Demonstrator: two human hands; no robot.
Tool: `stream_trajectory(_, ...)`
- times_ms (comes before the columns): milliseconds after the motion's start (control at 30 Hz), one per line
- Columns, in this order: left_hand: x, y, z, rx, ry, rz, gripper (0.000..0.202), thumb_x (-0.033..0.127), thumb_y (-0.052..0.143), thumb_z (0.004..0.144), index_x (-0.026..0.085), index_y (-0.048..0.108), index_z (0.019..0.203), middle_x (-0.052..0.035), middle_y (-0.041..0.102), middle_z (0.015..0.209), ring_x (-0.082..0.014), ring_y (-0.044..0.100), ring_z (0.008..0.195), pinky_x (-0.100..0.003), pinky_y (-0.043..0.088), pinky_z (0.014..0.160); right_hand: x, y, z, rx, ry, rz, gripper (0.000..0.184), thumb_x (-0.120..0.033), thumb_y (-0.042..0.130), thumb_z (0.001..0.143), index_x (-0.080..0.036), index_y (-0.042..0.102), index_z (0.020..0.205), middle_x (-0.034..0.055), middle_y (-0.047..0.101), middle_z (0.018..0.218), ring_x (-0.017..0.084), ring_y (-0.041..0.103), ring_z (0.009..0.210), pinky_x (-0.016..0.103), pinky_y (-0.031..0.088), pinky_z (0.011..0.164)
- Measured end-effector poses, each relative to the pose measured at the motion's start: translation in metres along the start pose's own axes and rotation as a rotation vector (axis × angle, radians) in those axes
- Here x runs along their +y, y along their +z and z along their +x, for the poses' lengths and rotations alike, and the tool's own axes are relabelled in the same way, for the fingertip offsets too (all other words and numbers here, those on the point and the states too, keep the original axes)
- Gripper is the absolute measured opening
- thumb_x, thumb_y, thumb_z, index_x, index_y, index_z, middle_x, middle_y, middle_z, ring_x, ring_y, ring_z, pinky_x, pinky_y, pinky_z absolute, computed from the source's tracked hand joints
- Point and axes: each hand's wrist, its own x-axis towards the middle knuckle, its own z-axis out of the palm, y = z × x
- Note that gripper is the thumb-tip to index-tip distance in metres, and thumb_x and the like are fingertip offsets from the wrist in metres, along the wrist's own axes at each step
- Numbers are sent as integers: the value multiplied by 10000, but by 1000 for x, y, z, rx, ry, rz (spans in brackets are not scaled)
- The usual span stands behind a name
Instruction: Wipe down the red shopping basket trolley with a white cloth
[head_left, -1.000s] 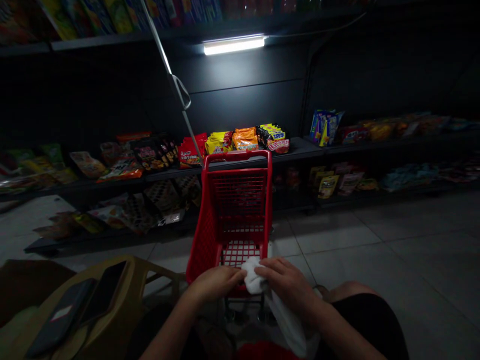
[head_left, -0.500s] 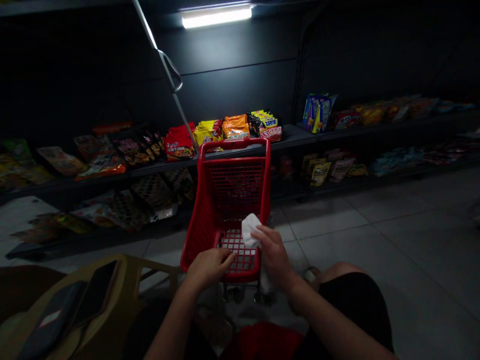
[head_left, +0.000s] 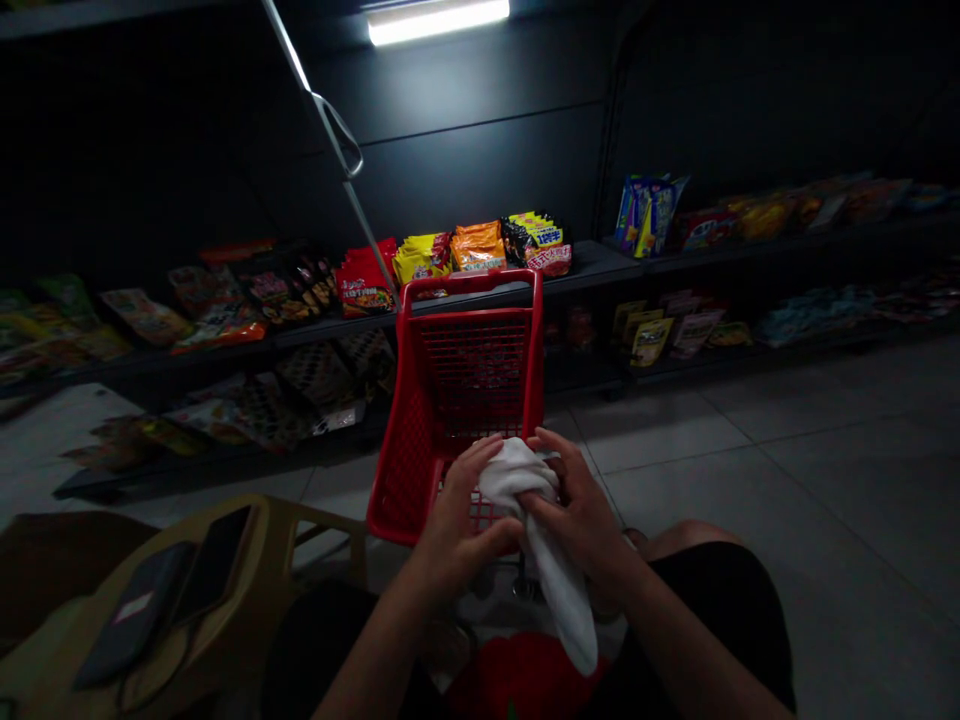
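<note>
Both of my hands hold a white cloth (head_left: 541,540) bunched up over the near rim of a small red shopping cart (head_left: 465,400). My left hand (head_left: 459,520) cups the cloth from the left with fingers curled round it. On the cloth's right side my right hand (head_left: 577,515) grips it, and the loose end hangs down toward my lap. The cart's basket looks empty.
Dark shelves behind the cart carry snack packets (head_left: 450,250) under a strip light (head_left: 439,20). A thin metal pole (head_left: 330,130) leans across the shelves. A tan plastic stool (head_left: 225,590) at my left holds a phone (head_left: 214,565) and a dark case (head_left: 131,610). Tiled floor (head_left: 825,480) lies right.
My left hand left the cart's near rim and joined the right hand on the cloth. The cloth came out of the basket and is now bunched between both hands.
</note>
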Motion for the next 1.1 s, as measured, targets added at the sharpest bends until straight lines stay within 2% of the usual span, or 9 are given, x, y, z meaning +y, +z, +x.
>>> stream_trajectory(300, -3, 9, 14, 53, -384, -344, 366, 460, 656, 862, 181, 636, 1098, -50, 707, 1037, -198, 648, 938, -304, 527, 824, -7, -16, 15, -5, -56, -10, 487, -409, 642, 890, -292, 531, 1350, 69, 507, 1450, 231, 523, 1277, 367, 489, 995)
stream_trajectory(400, -2, 10, 16, 83, -449, -464, 409, 456, 681, 842, 193, 608, 1146, -61, 698, 1099, -207, 657, 988, -313, 535, 845, -8, -17, 19, -157, 135, 77, 450, -453, 706, 826, -239, 628, 1214, 58, 679, 1135, 215, 646, 983, 323, 537, 797)
stream_trajectory(500, -5, 9, 15, 303, -440, -450, 466, 438, 677, 850, 237, 540, 1249, -68, 637, 1214, -184, 642, 1045, -285, 526, 860, -11, -19, 25, 95, 205, 95, 321, -483, 717, 801, -198, 659, 937, 5, 640, 801, 155, 576, 702, 253, 466, 601)
stream_trajectory(600, -10, 9, 10, 376, -453, -450, 515, 495, 650, 864, 241, 511, 1291, -82, 610, 1223, -164, 643, 982, -269, 530, 802, -17, -15, 24, 371, 37, 49, 266, -450, 710, 811, -204, 611, 837, 22, 627, 937, 148, 554, 778, 243, 453, 640)
stream_trajectory(733, -8, 14, 0, 161, -459, -647, 649, 573, 684, 813, 239, 496, 1336, -112, 580, 1325, -209, 641, 1030, -313, 543, 822, -21, 7, 2, 110, 90, 153, 264, -432, 702, 817, -206, 570, 785, 42, 637, 1019, 162, 588, 817, 258, 485, 668)
stream_trajectory(833, -3, 17, -8, 222, -494, -669, 501, 507, 721, 799, 214, 578, 1179, -62, 673, 1106, -177, 648, 908, -261, 525, 752, -15, 24, -18, 35, 256, 273, 262, -446, 686, 827, -237, 563, 925, -4, 618, 838, 139, 561, 680, 235, 475, 576)
stream_trajectory(933, 2, 17, -16, 264, -488, -661, 376, 462, 731, 783, 201, 583, 1012, -5, 656, 869, -130, 609, 712, -215, 492, 612, -9, 27, -26, 78, 201, 285, 528, -380, 755, 762, -290, 515, 1224, 21, 641, 1077, 159, 620, 840, 260, 533, 697)
stream_trajectory(1000, 5, 14, -19, 232, -422, -617, 361, 449, 717, 795, 211, 569, 1022, -21, 663, 946, -137, 627, 742, -226, 513, 635, -7, 21, -24, -72, 218, 313, 635, -368, 743, 771, -302, 477, 1344, 40, 643, 1174, 178, 641, 903, 290, 551, 748)
stream_trajectory(1100, 2, 3, -16, 202, -304, -403, 464, 418, 669, 851, 251, 501, 1249, -76, 625, 1218, -191, 655, 978, -287, 548, 799, -2, 10, -17, -169, 240, 212, 366, -368, 656, 861, -247, 625, 1204, 34, 699, 1010, 186, 654, 840, 310, 559, 734)
